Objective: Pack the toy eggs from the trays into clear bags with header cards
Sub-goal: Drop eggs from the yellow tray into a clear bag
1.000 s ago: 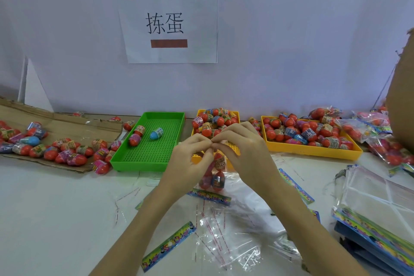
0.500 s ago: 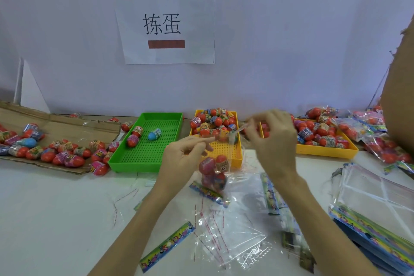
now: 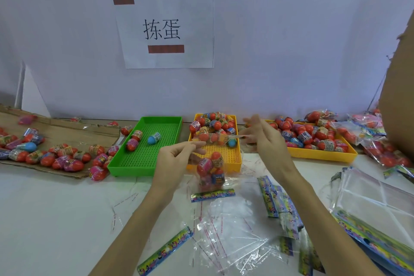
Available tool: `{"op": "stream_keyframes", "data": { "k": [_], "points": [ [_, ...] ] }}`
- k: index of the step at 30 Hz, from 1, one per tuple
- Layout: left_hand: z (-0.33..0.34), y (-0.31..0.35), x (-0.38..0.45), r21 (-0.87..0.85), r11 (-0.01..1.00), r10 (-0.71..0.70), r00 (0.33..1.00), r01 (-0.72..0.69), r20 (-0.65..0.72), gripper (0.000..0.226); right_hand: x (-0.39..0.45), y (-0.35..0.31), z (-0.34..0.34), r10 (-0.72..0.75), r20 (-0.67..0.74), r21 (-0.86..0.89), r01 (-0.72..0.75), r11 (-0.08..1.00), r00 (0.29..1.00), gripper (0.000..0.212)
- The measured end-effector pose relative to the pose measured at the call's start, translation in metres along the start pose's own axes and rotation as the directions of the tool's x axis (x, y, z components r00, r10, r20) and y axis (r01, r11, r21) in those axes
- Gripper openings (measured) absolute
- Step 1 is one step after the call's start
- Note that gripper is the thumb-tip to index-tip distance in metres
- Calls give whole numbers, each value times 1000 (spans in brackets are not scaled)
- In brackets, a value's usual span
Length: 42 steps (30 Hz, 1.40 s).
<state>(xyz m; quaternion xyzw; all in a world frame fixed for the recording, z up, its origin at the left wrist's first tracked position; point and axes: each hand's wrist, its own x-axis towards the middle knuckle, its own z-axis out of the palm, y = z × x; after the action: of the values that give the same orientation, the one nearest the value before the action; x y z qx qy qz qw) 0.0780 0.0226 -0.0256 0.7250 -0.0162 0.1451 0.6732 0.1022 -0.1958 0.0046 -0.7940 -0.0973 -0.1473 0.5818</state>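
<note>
My left hand point(image 3: 175, 160) pinches the open end of a clear bag point(image 3: 210, 171) holding several toy eggs; it hangs with its colourful header card point(image 3: 212, 195) at the bottom, just above the table. My right hand point(image 3: 265, 141) is to the right, over the gap between the two yellow trays, its fingertips blurred. A thin clear strip point(image 3: 219, 137) stretches from the bag's top to those fingertips, which seem to pinch it. Behind it, the middle yellow tray point(image 3: 238, 159) holds a pile of eggs point(image 3: 212, 124). The right yellow tray point(image 3: 322, 155) is full of eggs.
A green tray point(image 3: 116, 167) holds three eggs. Loose eggs point(image 3: 58, 157) lie on flat cardboard at the left. Empty clear bags point(image 3: 226, 233) and header cards point(image 3: 165, 251) lie in front, a bag stack point(image 3: 371, 199) at the right, filled bags point(image 3: 380, 152) behind it.
The hands were together at the bag's top a second ago. My right hand has since moved away to the right, drawing out a thin strip, while my left hand keeps hold of the bag.
</note>
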Motion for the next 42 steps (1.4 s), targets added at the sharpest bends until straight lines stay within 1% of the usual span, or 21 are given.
{"op": "stream_keyframes", "data": {
  "k": [1, 2, 5, 7, 9, 11, 14, 16, 17, 19, 22, 24, 25, 28, 30, 31, 33, 36, 38, 39, 42],
  "points": [
    [0, 0, 0, -1, 1000, 1, 1000, -1, 2, 33, -3, -3, 2, -25, 49, -16, 26, 1000, 998, 69],
    [0, 0, 0, 1, 1000, 1, 1000, -1, 2, 32, -5, -6, 4, -53, 77, -52, 57, 997, 996, 67],
    [0, 0, 0, 15, 1000, -1, 1000, 1, 1, 31, -10, -9, 12, -114, 110, -150, 130, 980, 987, 42],
    [1, 0, -1, 23, 1000, -2, 1000, 2, 2, 30, -12, -10, 17, -158, 130, -231, 185, 955, 979, 36],
    [1, 0, 0, 29, 1000, -7, 1000, 7, 1, 30, -12, -10, 19, -180, 121, -247, 206, 947, 976, 28],
    [0, 0, 0, 32, 999, -15, 1000, 16, -4, 30, -8, -7, 13, -166, 42, -209, 171, 963, 985, 21],
    [-1, 0, 1, 19, 999, -32, 999, 32, -14, 30, 3, 5, -3, -80, -189, -150, 52, 987, 979, 16],
    [-1, 1, 0, 21, 999, -31, 999, 31, -19, 31, 7, 14, -13, -79, -306, -262, -4, 965, 949, 15],
    [-1, 1, 0, 25, 999, -29, 999, 30, -20, 32, 9, 19, -17, -82, -313, -337, -30, 941, 946, 12],
    [-1, 2, 0, 26, 999, -29, 999, 30, -21, 32, 8, 27, -19, -56, -249, -440, -62, 896, 967, 7],
    [-1, 2, 0, 15, 999, -29, 999, 29, -18, 33, 6, 35, -13, -33, -105, -546, -30, 837, 994, 11],
    [-1, 3, 0, 13, 1000, -27, 1000, 27, -11, 33, 7, 35, -8, -27, -55, -613, -12, 790, 998, 17],
    [-1, 3, -1, 15, 1000, -27, 1000, 27, -8, 33, 7, 34, -8, -16, -50, -613, -18, 790, 999, 18],
    [-1, 3, 0, 18, 999, -30, 1000, 30, -5, 32, 8, 35, -11, 12, -26, -535, -24, 844, 1000, 17],
    [0, 3, 0, 25, 999, -31, 1000, 31, 1, 32, 7, 35, -12, 34, 22, -565, -16, 825, 999, 12],
    [0, 3, 0, 28, 999, -30, 1000, 30, 5, 32, 7, 36, -12, 45, 32, -593, -17, 805, 998, 9],
    [-1, 3, 0, 35, 999, -28, 1000, 27, 10, 32, 8, 37, -11, 54, 21, -607, -30, 794, 998, 12],
    [-1, 3, 0, 42, 999, -29, 999, 28, 13, 32, 8, 36, -12, 46, -1, -492, -41, 870, 999, 21],
    [-1, 3, 0, 40, 999, -34, 999, 33, 13, 32, 8, 35, -12, 9, 13, -458, -2, 889, 1000, 27],
    [-1, 3, 0, 38, 999, -36, 999, 36, 14, 32, 8, 34, -11, -14, 12, -461, 18, 887, 1000, 27],
    [-1, 4, -1, 36, 999, -37, 999, 37, 17, 32, 6, 36, -7, -40, -20, -512, 24, 859, 999, 12]
  ]
}}
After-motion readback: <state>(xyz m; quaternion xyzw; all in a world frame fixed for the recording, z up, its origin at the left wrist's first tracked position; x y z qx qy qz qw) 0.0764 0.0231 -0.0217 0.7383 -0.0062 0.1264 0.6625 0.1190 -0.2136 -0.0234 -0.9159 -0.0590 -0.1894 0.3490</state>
